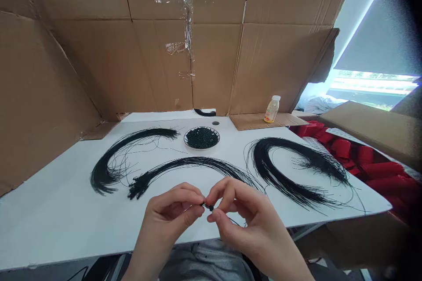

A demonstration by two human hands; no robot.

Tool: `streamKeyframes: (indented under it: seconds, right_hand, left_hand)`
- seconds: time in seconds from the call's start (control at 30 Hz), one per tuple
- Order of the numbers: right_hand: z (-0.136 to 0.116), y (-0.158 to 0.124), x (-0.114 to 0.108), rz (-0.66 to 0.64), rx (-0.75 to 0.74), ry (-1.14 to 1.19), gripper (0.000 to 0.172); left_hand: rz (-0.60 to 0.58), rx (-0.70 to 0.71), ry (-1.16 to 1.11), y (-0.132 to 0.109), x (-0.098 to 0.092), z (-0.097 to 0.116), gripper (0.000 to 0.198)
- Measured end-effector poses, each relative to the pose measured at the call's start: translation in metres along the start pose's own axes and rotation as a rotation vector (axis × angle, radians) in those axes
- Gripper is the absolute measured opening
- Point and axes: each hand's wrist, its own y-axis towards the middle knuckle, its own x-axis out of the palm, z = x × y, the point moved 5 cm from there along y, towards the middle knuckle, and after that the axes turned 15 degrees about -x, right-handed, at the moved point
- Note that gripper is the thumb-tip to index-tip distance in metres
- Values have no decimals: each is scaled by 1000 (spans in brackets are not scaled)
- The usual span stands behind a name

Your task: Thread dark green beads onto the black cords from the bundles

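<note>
Near the table's front edge, my left hand (174, 210) pinches one end of a small black cord piece (207, 206) between thumb and fingertips. My right hand (237, 215) is at its other end, where a small dark bead-like part (211, 208) shows between the fingertips. A thin black strand (234, 221) runs down under my right hand. Just beyond the hands lies a bundle of black cords (198, 161) with dark pieces clustered at its left end (140, 184). A round dish (201, 148) holds many small black pieces.
Curved bundles of black cord lie at left (105, 164) and right (267, 167) on the white table (66, 210). A small bottle (272, 109) stands on cardboard at the back right. Cardboard walls (158, 61) enclose the back and left. Red items (379, 169) fill a box at right.
</note>
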Motion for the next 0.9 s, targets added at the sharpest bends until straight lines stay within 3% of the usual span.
streamKeyframes:
  seconds: [0.27, 0.47, 0.67, 0.9]
  right_hand:
    - [-1, 0, 0, -2, 31, -51, 20]
    - [-1, 0, 1, -30, 18, -61, 20]
    - [-2, -1, -1, -138, -39, -195, 23]
    - [-5, 1, -2, -226, -51, -207, 24]
  left_hand:
    - [36, -8, 55, -3, 0, 3, 22]
    - [141, -68, 115, -6, -5, -1, 19]
    - [273, -84, 101, -10, 0, 8, 14]
    - [249, -137, 145, -12, 1, 12, 14]
